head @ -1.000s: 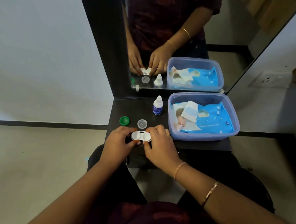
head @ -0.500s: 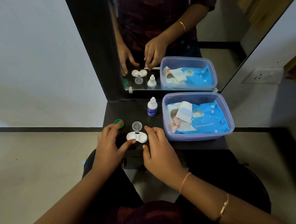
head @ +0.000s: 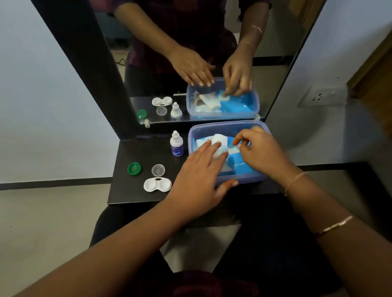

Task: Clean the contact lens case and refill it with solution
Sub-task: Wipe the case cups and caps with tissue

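Note:
The white contact lens case (head: 157, 185) lies uncapped near the front of the dark shelf (head: 126, 190). Its green cap (head: 134, 168) and clear cap (head: 158, 170) lie behind it. A small solution bottle (head: 176, 144) stands upright by the mirror. Both hands reach into the blue plastic box (head: 226, 125) on the right. My left hand (head: 199, 178) lies flat, fingers spread, pressing on the blue wipes pack (head: 239, 162). My right hand (head: 261, 153) pinches a white wipe (head: 220, 139) at the pack's opening.
A mirror (head: 207, 54) with a black frame stands directly behind the shelf and reflects the hands and objects. A wall socket (head: 321, 96) is on the right wall. The shelf's front edge is just below the lens case.
Both hands left the lens case and moved right into the blue box. The case now lies free on the shelf. The view also shifted left.

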